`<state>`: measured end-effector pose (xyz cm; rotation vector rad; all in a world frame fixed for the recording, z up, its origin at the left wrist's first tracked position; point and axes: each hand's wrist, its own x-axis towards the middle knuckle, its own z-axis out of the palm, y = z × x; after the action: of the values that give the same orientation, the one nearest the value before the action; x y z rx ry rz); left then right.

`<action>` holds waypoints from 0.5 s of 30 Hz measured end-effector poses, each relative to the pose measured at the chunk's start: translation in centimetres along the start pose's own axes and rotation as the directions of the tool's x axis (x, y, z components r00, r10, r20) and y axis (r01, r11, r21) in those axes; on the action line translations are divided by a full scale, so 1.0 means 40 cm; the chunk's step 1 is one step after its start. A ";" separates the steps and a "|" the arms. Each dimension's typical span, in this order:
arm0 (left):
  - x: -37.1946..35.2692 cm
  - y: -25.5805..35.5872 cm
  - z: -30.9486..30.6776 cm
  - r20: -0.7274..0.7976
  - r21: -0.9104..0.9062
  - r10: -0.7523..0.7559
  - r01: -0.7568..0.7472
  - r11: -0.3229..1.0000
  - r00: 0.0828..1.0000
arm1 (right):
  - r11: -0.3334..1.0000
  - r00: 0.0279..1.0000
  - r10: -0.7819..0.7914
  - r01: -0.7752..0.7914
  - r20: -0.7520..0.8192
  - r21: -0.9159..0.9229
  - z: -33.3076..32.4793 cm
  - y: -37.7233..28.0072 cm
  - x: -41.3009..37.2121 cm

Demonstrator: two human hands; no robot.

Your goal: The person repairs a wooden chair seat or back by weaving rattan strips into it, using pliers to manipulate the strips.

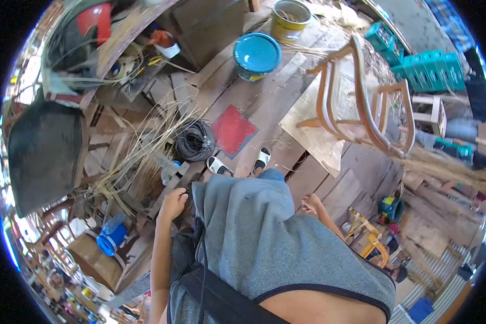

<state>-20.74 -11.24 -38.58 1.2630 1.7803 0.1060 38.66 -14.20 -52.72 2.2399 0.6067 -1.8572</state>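
Standing on the plank floor (264, 102) in white sandals (218, 164), we let both hands hang at our sides. Our left hand (173, 204) is loosely curled with its back to us, so we cannot tell whether it holds anything. It is near the rattan strands (135, 156), and the black coil (195, 140) lies ahead, beside the sandals. Our right hand (310, 202) hangs empty, fingers loosely spread. A chair frame (362, 102) stands ahead of it.
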 end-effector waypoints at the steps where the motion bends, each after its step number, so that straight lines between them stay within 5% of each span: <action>1: 0.019 0.056 -0.009 0.030 0.024 -0.039 0.039 0.999 0.999 | 1.000 1.000 -0.002 0.002 0.005 0.026 -0.013 0.002 -0.003; 4: 0.068 0.184 -0.020 0.099 0.077 0.002 -0.009 0.997 0.995 | 0.978 0.998 -0.062 0.062 -0.007 0.198 -0.054 -0.045 -0.018; 6: 0.104 0.209 0.006 0.101 0.052 0.049 -0.054 0.997 0.994 | 0.902 0.962 -0.222 0.265 -0.161 0.341 -0.092 -0.084 -0.049; 9: 0.149 0.284 0.035 0.130 0.098 0.052 -0.065 0.993 0.990 | 0.888 0.950 -0.276 0.311 -0.148 0.339 -0.169 -0.101 -0.036; 15: 0.215 0.320 0.057 0.222 0.070 0.043 -0.060 0.996 0.974 | 0.830 0.951 -0.153 0.271 -0.269 0.487 -0.251 -0.068 -0.003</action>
<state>-10.55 0.57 -38.38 1.3220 1.5741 -0.0722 46.59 -7.94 -50.14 2.8594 0.4341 -2.0973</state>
